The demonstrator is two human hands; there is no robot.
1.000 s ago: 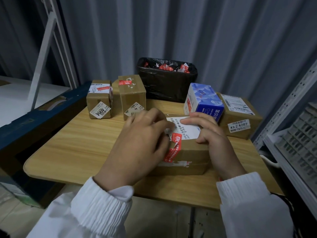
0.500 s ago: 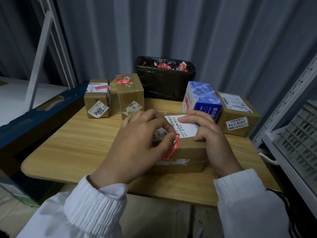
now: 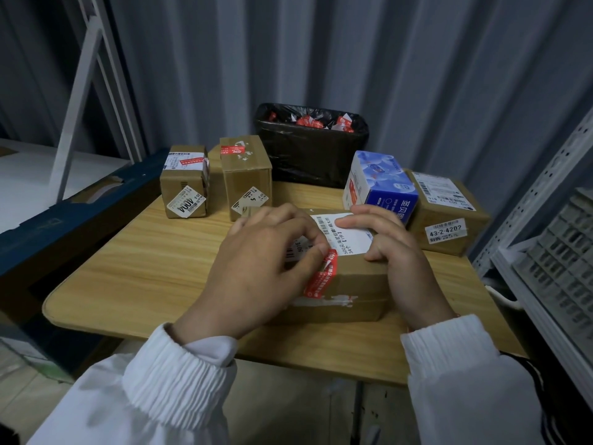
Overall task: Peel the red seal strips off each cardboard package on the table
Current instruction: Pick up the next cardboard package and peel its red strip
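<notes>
A flat cardboard package (image 3: 356, 284) lies at the table's near middle, with a white label on top and a red seal strip (image 3: 322, 276) running over its front edge. My left hand (image 3: 256, 271) covers the package's left half, thumb and forefinger pinching the strip's top end. On the right side my right hand (image 3: 391, 248) holds the package, forefinger laid across the label. Two upright packages, one at the far left (image 3: 184, 187) and one beside it (image 3: 245, 176), each carry a red strip on top.
A black-lined bin (image 3: 311, 146) with red strips inside stands at the back of the wooden table (image 3: 144, 268). A blue-and-white box (image 3: 382, 187) leans on a labelled package (image 3: 449, 213) at the right. Metal shelving (image 3: 552, 239) flanks the right side.
My left thumb and forefinger have closed on the top end of the red strip, and its upper part has lifted slightly. My right hand keeps its hold.
</notes>
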